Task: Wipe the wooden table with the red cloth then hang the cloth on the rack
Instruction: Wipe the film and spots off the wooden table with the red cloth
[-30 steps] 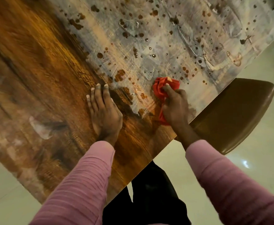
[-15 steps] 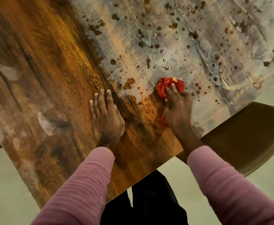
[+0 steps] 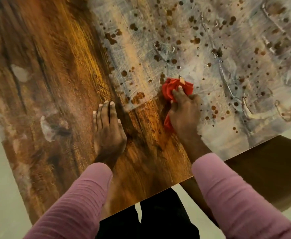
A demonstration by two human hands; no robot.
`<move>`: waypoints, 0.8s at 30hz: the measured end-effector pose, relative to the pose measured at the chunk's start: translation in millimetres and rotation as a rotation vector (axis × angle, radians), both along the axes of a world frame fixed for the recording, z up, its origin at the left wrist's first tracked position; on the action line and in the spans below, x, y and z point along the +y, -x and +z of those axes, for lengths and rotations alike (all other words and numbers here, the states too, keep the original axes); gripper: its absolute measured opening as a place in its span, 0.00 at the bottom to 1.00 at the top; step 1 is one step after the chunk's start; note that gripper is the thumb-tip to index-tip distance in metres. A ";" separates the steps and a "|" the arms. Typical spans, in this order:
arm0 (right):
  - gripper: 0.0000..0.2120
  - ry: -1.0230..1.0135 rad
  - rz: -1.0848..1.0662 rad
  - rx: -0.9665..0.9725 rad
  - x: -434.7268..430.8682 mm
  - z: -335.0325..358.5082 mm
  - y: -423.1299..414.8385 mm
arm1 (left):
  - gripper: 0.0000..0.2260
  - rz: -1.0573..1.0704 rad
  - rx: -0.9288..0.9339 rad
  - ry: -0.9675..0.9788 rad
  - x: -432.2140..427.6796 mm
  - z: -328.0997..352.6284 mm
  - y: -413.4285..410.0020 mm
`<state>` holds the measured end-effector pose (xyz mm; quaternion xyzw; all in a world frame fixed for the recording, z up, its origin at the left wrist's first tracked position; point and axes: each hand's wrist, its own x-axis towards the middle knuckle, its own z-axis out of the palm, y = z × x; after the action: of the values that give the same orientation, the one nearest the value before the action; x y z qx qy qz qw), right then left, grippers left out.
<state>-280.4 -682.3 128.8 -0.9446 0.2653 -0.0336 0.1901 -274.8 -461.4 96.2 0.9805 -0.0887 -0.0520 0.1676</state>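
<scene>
The red cloth (image 3: pixel 174 87) is lying bunched at about one o'clock from the view's centre, where the clean wood of the wooden table (image 3: pixel 58 69) is meeting the wet, spotted part; the right hand (image 3: pixel 184 114) is closing over it and pressing down, probably to scrub. At nine o'clock from the cloth, the left hand (image 3: pixel 107 130) is resting flat, open and empty, likely steadying the person, and no writing is showing anywhere

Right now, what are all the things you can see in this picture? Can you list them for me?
wooden table: one, brown, fills most of the view
wet film with brown droplets: pale grey, far right part of the table
red cloth: one, bunched, at the edge of the film
chair: one, brown, by the table's right edge
floor: pale, below
left hand: flat on the table
right hand: gripping the cloth
sleeves: two, pink
</scene>
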 end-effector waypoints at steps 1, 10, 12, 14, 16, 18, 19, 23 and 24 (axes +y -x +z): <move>0.21 -0.023 -0.059 -0.009 -1.3 0.1 -8.9 | 0.24 -0.005 0.008 -0.016 0.0 0.6 -0.4; 0.20 -0.105 0.523 -0.048 110.6 -3.2 -19.2 | 0.37 -0.025 0.099 -0.062 1.5 2.9 -0.5; 0.19 -0.069 0.615 -0.074 92.4 -3.8 -22.3 | 0.32 0.004 0.056 -0.043 -0.1 3.1 -0.2; 0.18 -0.052 0.472 -0.106 61.8 -3.9 -31.7 | 0.26 0.030 0.009 -0.028 -1.5 2.7 -0.8; 0.19 -0.079 0.177 -0.132 31.3 -2.6 -50.4 | 0.25 0.021 -0.008 -0.034 -1.7 3.6 -1.4; 0.18 -0.107 -0.019 -0.110 15.0 -1.6 -69.0 | 0.24 -0.004 -0.010 -0.042 -0.8 4.0 -2.1; 0.18 -0.113 -0.071 -0.100 13.5 -2.1 -76.6 | 0.24 -0.015 -0.008 -0.043 -0.5 4.5 -2.4; 0.20 -0.139 -0.077 -0.061 53.8 -1.4 -88.8 | 0.25 -0.030 0.013 -0.047 -0.4 3.8 -1.0; 0.21 -0.145 0.005 -0.052 72.5 -1.8 -86.8 | 0.25 -0.033 0.016 -0.054 -0.4 3.2 -1.2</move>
<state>-193.6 -609.8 127.0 -0.9279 0.2596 -0.0385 0.2647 -273.6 -461.8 99.5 0.9826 -0.1023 -0.0651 0.1407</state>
